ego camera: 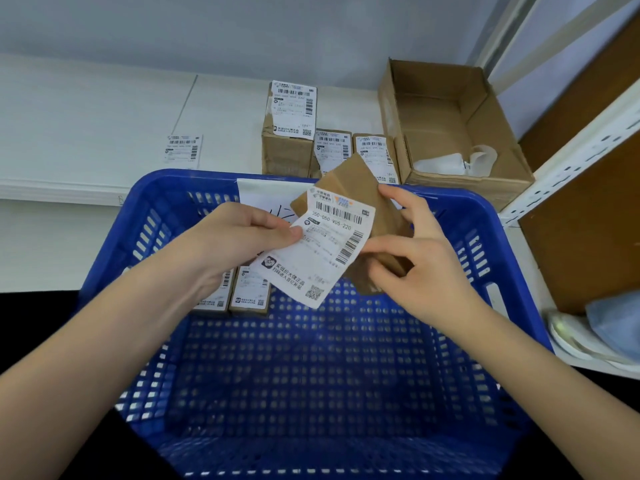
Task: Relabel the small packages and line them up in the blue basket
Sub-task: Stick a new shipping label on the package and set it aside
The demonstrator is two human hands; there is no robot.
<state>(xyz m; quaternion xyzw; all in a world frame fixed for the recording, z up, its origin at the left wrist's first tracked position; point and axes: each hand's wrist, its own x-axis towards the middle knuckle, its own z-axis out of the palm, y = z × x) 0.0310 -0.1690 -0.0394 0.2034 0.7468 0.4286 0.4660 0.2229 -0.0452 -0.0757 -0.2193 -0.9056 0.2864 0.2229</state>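
Two hands meet above the blue basket [485,244]: your right hand [420,258] grips a small brown cardboard package [360,188] from its right side, thumb at the upper edge and fingers curled round the lower part, while your left hand [239,240] pinches the left edge of a white shipping label [325,244] that lies partly against the package's face, its lower end hanging free. The label shows barcodes, a QR code at the bottom and the number "050-050 V05-220"; the Chinese print is too small to read surely. In the basket, at its far left part, two labelled packages [251,294] lie side by side, partly hidden by your left hand. On the white tabletop [86,109] beyond the basket's far rim stand three more labelled packages [291,133], the left one tallest. A loose label [183,150] lies to their left. At the right, an open cardboard box [450,126] holds crumpled white backing paper [457,162].
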